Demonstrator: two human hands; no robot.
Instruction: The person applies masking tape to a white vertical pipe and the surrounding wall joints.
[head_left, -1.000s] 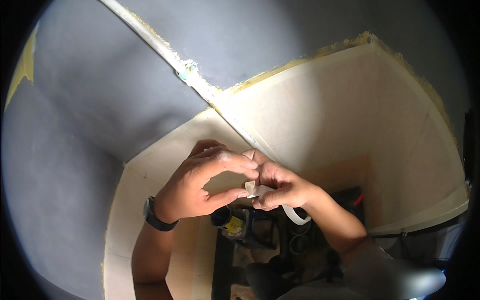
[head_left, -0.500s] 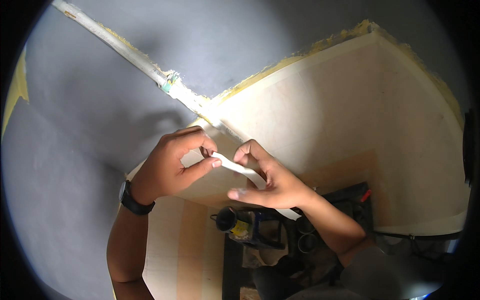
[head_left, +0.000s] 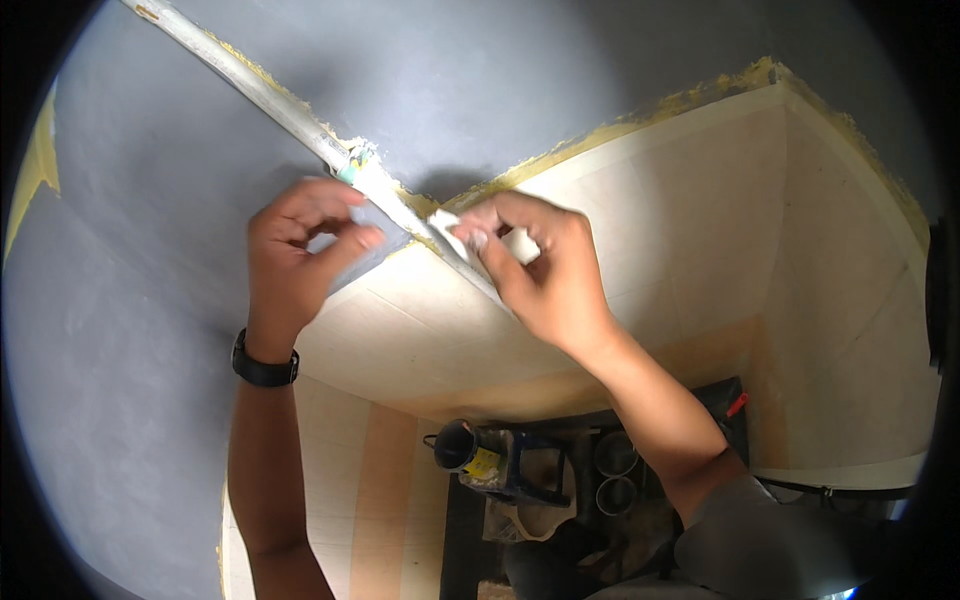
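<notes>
A white pipe [head_left: 235,77] runs slantwise along the grey wall, with a bright joint and a greenish patch [head_left: 352,165] on it. My right hand [head_left: 550,260] pinches a folded white strip [head_left: 520,246], like tape or thin paper, close to the pipe where it meets the tile edge. Part of the strip pokes out past my fingertips toward the pipe; whether it touches the pipe I cannot tell. To the left of the pipe is my left hand [head_left: 300,250], thumb and fingers curved but apart, nothing visible between them. Its fingertips are slightly blurred.
Rough yellow residue [head_left: 640,112] lines the border between grey wall [head_left: 470,60] and beige tiles [head_left: 660,220]. Below are a dark bucket [head_left: 456,445] with a yellow label, a blue stool [head_left: 535,468], round metal rings [head_left: 616,495] and a red-handled object [head_left: 737,404].
Both hands have risen toward the pipe. My left hand has let go of the strip's end, and the strip, stretched out before, is now gathered in my right hand.
</notes>
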